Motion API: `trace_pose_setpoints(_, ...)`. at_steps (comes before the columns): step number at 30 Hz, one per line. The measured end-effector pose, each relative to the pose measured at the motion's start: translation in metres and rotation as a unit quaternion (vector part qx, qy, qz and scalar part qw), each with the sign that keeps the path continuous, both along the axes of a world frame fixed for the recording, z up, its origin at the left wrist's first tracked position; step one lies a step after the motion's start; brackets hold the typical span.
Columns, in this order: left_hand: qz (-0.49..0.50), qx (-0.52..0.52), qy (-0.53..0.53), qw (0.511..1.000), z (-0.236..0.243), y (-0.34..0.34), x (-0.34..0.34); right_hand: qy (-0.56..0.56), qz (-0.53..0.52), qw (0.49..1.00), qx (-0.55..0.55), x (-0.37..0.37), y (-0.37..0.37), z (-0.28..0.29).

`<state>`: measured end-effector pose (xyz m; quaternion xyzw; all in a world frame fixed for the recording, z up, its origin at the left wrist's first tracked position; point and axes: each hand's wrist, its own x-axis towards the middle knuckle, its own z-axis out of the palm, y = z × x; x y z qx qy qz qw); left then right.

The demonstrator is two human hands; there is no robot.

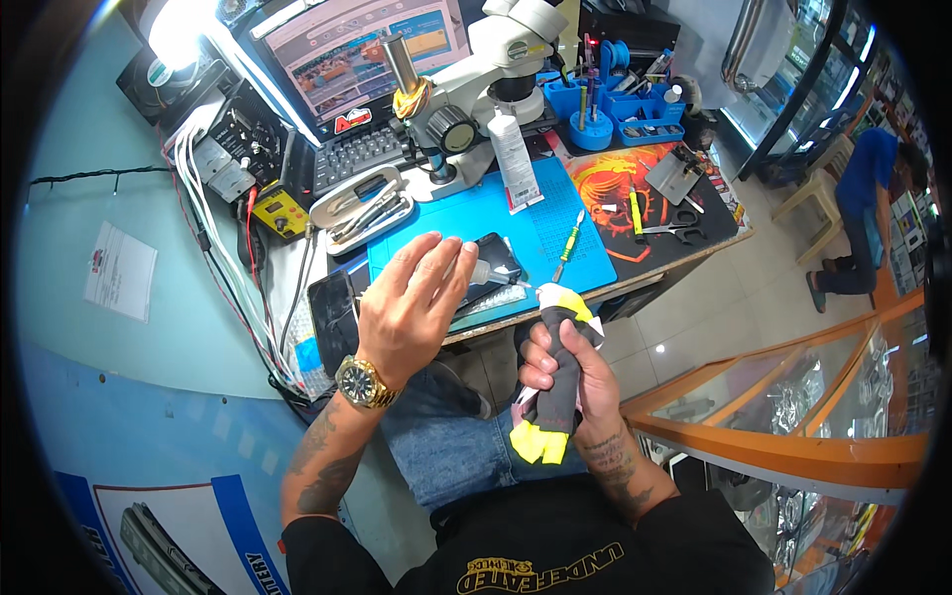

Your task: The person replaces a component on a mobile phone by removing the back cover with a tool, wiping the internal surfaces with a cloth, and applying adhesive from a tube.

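The left hand (405, 322) is raised at the near side of the bench, its 4 fingers together and only slightly bent, the thumb hidden. A translucent needle-tipped bottle (483, 273) juts rightward from behind those fingers, above a dark smartphone (504, 257) on the blue work mat (543, 233); I cannot tell how firmly it is held. The right hand (597, 385) is closed around a bunched dark-grey and neon-yellow cloth (557, 389), nearer than the mat's edge and above the person's lap. The cloth's upper end is close to the needle tip.

Farther back on the mat are a white tube (514, 164) and, to its right, a slim green-and-yellow hand tool (570, 248). A 2nd smartphone (332, 312) lies left of the left hand. On the right, black-handled scissors (684, 220) and a yellow-handled tool (636, 210) rest on a patterned dark mat (595, 177). A stereo microscope (516, 50) stands at the far side.
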<state>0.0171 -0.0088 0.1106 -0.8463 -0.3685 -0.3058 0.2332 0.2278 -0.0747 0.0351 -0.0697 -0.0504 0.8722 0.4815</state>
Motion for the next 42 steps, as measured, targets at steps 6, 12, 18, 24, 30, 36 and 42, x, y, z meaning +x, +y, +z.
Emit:
trace_pose_setpoints(6,-0.005,0.021,0.011,1.0,0.007,0.001,0.0,-0.002,-0.003,1.0,0.0,0.0,0.001,-0.001)
trace_pose_setpoints(12,-0.01,0.016,0.004,1.0,0.008,-0.001,0.0,-0.008,-0.001,1.0,0.0,-0.001,0.001,0.003)
trace_pose_setpoints(18,0.016,-0.021,-0.05,0.998,-0.008,0.014,-0.006,0.006,0.014,1.0,0.022,-0.001,0.002,-0.007)
trace_pose_setpoints(24,0.078,-0.304,-0.384,0.868,-0.053,0.083,-0.028,-0.066,-0.025,0.997,0.035,0.001,-0.003,0.0)
trace_pose_setpoints(30,0.164,-0.401,-0.412,0.801,-0.072,0.113,-0.025,-0.196,-0.104,0.972,0.077,0.022,-0.012,0.001)
trace_pose_setpoints(36,0.183,-0.301,-0.334,0.874,-0.092,0.113,-0.029,-0.262,-0.134,0.953,0.07,0.027,-0.013,-0.003)
trace_pose_setpoints(42,0.126,-0.263,-0.303,0.907,-0.069,0.039,-0.034,-0.386,-0.191,0.898,0.093,0.035,-0.013,-0.012)
